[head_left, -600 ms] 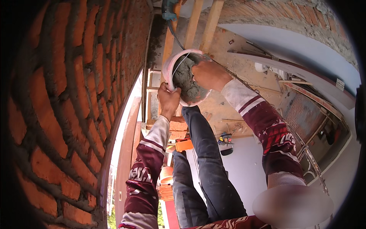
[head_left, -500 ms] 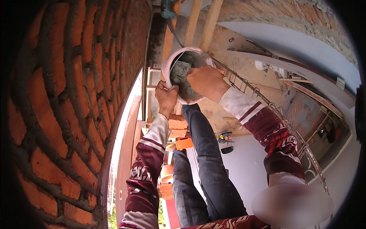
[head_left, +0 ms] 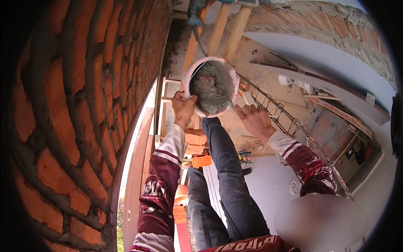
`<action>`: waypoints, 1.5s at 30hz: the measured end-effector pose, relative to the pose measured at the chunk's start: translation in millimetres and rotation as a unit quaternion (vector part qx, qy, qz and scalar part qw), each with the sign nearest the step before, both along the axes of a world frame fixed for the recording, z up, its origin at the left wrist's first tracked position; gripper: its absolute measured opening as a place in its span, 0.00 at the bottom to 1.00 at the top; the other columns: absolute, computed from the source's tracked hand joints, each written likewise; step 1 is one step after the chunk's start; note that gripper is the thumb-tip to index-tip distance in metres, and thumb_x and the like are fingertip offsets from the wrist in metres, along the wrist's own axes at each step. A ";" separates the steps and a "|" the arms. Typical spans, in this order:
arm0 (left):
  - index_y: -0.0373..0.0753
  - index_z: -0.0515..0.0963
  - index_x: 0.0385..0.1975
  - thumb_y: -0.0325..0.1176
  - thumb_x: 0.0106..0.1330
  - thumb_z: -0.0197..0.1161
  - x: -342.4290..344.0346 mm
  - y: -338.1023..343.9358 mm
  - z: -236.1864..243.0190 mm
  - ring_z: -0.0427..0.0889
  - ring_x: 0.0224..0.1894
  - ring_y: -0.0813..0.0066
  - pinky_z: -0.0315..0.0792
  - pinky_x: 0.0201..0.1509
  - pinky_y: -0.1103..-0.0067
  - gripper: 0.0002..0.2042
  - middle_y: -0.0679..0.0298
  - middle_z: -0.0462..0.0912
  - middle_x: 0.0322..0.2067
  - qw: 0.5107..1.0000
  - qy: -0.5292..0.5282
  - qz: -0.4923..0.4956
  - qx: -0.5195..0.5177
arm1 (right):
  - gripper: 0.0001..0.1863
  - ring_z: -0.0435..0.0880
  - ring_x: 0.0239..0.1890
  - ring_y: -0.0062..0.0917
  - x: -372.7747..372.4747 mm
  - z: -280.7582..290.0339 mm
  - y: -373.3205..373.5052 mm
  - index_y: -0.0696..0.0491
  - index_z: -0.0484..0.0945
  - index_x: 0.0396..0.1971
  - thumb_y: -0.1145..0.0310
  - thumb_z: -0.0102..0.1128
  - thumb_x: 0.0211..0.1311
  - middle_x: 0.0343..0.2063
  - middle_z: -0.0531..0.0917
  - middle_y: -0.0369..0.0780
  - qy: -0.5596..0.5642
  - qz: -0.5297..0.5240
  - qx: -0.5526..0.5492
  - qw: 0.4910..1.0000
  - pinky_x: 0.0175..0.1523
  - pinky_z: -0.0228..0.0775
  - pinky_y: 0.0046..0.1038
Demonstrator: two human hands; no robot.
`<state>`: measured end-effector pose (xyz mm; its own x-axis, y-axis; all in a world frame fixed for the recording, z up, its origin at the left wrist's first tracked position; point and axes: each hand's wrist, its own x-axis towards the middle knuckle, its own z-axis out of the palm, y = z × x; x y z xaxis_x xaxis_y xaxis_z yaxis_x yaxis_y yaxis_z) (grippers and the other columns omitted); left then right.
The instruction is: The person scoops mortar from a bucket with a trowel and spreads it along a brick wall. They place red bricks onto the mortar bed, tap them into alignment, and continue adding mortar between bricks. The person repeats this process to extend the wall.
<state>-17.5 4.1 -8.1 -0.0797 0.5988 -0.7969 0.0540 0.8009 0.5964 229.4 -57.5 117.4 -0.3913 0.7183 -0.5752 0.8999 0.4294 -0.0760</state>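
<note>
A pale pinkish-white bucket (head_left: 233, 80) with a thin wire handle is tilted so its mouth faces me. Wet grey mortar (head_left: 210, 93) lies inside it, with a reddish patch near the middle. My left hand (head_left: 183, 110) is closed on the bucket's left rim, thumb toward the opening. Just outside the lower right rim, my right hand (head_left: 255, 121) has its fingers curled. A small grey edge shows between those fingers and the rim, but what it belongs to cannot be made out.
A rough brick wall (head_left: 63, 113) fills the left side. Beyond the bucket are wooden beams (head_left: 218, 31) and a blue-green corded power tool (head_left: 195, 16). A rusty rebar frame (head_left: 289, 122) runs along the right. Below lie an orange object (head_left: 202, 161) and stacked bricks (head_left: 195, 140).
My right hand has come out of the bucket and moved right and down to the rim, uncovering the mortar. The left hand keeps its grip on the bucket.
</note>
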 end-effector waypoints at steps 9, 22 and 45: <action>0.34 0.73 0.28 0.23 0.49 0.69 24.2 -19.8 0.0 0.78 0.28 0.77 0.73 0.36 0.79 0.10 0.64 0.82 0.27 0.999 0.018 0.019 0.025 | 0.21 0.88 0.38 0.35 -15.2 -36.6 72.7 0.61 0.76 0.52 0.69 0.56 0.60 0.38 0.86 0.45 -0.126 -0.069 -0.135 0.980 0.39 0.81 0.38; 0.37 0.71 0.31 0.23 0.58 0.63 0.8 1.1 -21.3 0.79 0.26 0.77 0.75 0.26 0.79 0.07 0.63 0.80 0.28 0.991 -0.061 0.095 -0.067 | 0.24 0.82 0.49 0.52 -12.2 -83.5 30.6 0.65 0.77 0.45 0.57 0.58 0.63 0.42 0.82 0.60 0.150 -0.342 -0.369 0.851 0.56 0.73 0.41; 0.38 0.73 0.29 0.20 0.61 0.57 17.2 71.6 5.5 0.81 0.26 0.75 0.81 0.27 0.80 0.03 0.63 0.79 0.28 0.966 -0.232 0.047 -0.102 | 0.16 0.69 0.18 0.12 29.0 -53.3 42.3 0.59 0.79 0.49 0.65 0.60 0.67 0.19 0.73 0.29 0.321 -0.519 -0.362 0.705 0.23 0.65 0.20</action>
<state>-0.3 75.6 -2.6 0.2676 0.4331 -0.8607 -0.2588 0.8928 0.3688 258.4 -15.2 64.0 -0.2178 0.4186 -0.8817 0.3820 -0.7948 -0.4717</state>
